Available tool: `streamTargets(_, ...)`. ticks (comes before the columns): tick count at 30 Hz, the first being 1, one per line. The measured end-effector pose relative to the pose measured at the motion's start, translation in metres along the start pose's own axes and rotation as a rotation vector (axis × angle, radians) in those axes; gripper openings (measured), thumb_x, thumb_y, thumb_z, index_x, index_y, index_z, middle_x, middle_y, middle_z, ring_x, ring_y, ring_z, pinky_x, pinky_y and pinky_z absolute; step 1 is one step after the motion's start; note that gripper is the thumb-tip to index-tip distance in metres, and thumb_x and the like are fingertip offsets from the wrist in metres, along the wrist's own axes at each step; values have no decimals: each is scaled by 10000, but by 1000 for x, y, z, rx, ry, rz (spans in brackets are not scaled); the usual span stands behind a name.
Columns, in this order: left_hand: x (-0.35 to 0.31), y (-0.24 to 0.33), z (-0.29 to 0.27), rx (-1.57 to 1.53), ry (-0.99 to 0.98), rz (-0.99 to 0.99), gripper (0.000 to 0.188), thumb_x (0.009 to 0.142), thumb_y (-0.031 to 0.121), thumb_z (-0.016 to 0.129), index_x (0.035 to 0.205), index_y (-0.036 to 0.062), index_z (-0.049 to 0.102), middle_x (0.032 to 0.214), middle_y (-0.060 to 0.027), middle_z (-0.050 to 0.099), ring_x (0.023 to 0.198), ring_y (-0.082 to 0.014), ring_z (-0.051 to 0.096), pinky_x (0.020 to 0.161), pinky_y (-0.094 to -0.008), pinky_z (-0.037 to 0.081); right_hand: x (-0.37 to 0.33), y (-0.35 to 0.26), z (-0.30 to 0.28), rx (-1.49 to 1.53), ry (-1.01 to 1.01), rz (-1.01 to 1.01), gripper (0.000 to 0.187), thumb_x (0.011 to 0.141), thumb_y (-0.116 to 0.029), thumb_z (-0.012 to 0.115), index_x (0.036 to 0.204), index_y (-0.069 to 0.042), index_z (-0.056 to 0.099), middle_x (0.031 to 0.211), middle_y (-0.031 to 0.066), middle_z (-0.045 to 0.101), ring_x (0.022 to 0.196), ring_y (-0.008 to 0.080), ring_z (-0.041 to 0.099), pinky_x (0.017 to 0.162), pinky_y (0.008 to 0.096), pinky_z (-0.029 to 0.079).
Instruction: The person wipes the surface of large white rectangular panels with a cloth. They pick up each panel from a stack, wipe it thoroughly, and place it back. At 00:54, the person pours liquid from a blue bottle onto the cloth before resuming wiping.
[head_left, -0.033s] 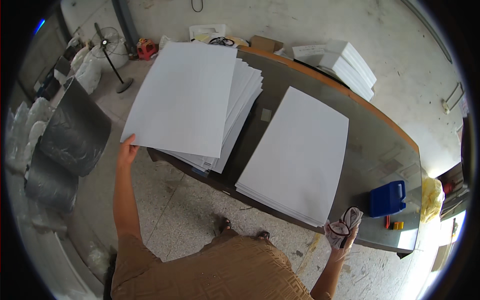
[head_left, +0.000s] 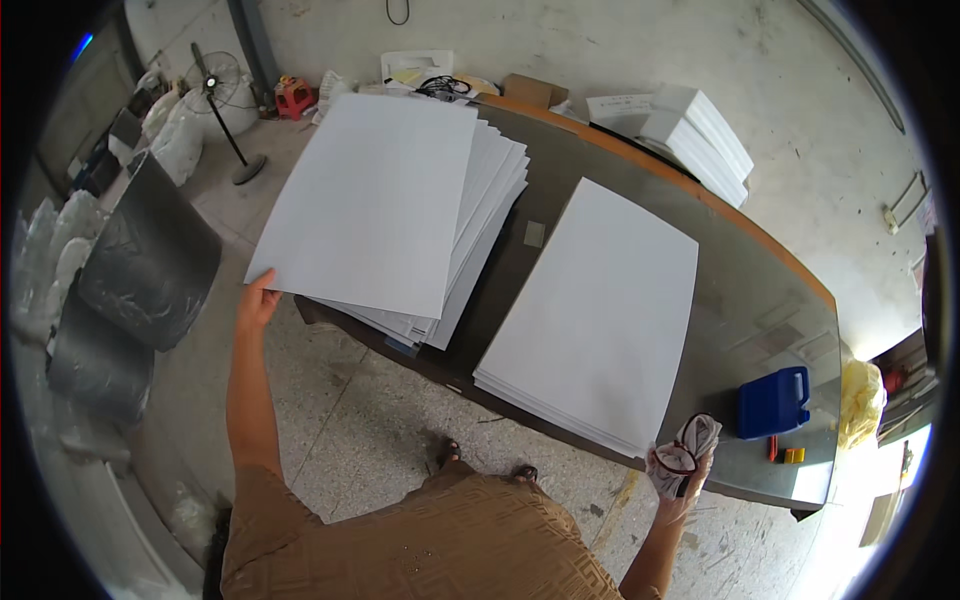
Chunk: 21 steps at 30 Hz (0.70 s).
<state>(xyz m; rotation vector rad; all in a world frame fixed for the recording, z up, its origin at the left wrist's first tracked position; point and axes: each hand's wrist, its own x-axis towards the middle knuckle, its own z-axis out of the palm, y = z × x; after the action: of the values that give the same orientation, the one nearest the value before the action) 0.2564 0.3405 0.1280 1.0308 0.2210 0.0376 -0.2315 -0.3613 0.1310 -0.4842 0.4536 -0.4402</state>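
Note:
My left hand (head_left: 258, 298) pinches the near left corner of a large white sheet (head_left: 365, 200), thumb on top. That sheet lies on a fanned, uneven stack of similar white sheets (head_left: 486, 215) on the left part of the table. A neater stack of white sheets (head_left: 595, 315) lies to its right. My right hand (head_left: 697, 478) is closed around a crumpled pale cloth (head_left: 678, 462) with dark red edging. It is at the near right corner of the neat stack; whether the cloth touches the sheets I cannot tell.
The dark glossy table (head_left: 745, 330) has a wooden far edge. A blue jerrycan (head_left: 772, 403) and a small yellow object (head_left: 794, 456) stand at its right end. White foam blocks (head_left: 697, 145) lean behind it. A pedestal fan (head_left: 228, 125) and grey wrapped rolls (head_left: 150, 255) are on the left.
The far edge of the top sheet sits slightly nearer to me. My right hand with the cloth has shifted a touch left. My left hand keeps its hold on the corner.

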Motion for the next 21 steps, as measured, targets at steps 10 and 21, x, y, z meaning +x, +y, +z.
streamTargets(10, 87, 26, -47, 433, 68, -318, 365, 884, 264, 761, 1141, 39, 631, 1032, -70, 669, 904, -198, 662, 773, -332, 581, 29, 71, 110, -81, 48, 152, 544, 947, -554, 551, 1129, -53, 657, 943, 146, 694, 809, 330, 663, 839, 563, 538)
streamTargets(21, -192, -135, 171, 1045, -747, 1047, 216, 827, 42, 715, 1032, 2, 661, 936, -130, 621, 919, -308, 630, 755, -411, 522, 89, 162, 207, -183, -31, 195, 515, 923, -458, 673, 1227, -54, 577, 911, 124, 688, 712, 224, 674, 834, 481, 583)
